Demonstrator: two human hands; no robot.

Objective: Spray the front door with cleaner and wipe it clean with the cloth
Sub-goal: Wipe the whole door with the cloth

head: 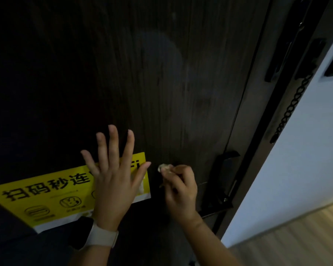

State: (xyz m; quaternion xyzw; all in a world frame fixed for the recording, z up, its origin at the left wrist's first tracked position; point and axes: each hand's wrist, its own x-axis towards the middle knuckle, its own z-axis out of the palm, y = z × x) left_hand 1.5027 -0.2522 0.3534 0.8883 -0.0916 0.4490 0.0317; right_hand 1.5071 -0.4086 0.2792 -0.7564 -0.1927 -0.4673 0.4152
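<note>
I look down at a dark wood-grain door (161, 83), seen close and in dim light. A yellow sticker (46, 192) with black print sits toward the door's lower left. My left hand (113, 179) lies flat on the sticker's right end, fingers (113, 143) straight and spread, holding nothing; a pale watch band (102, 238) wraps the wrist. Just beside it, my right hand (181, 191) presses at the door right of the sticker, its fingers curled and pinching a small pale wad (164, 167). I judge this to be the cloth, bunched very small, though it is too little and blurred to be sure. A black latch (222, 181) sits near the door's right edge, a chain (290, 108) hangs beyond it, and a white wall (306, 150) stands at far right. I see no spray bottle.

I judge the step to be spot-rubbing beside the sticker. To do it well, I would keep the left hand bracing, rub in short firm strokes, and avoid lifting the sticker's edge.
</note>
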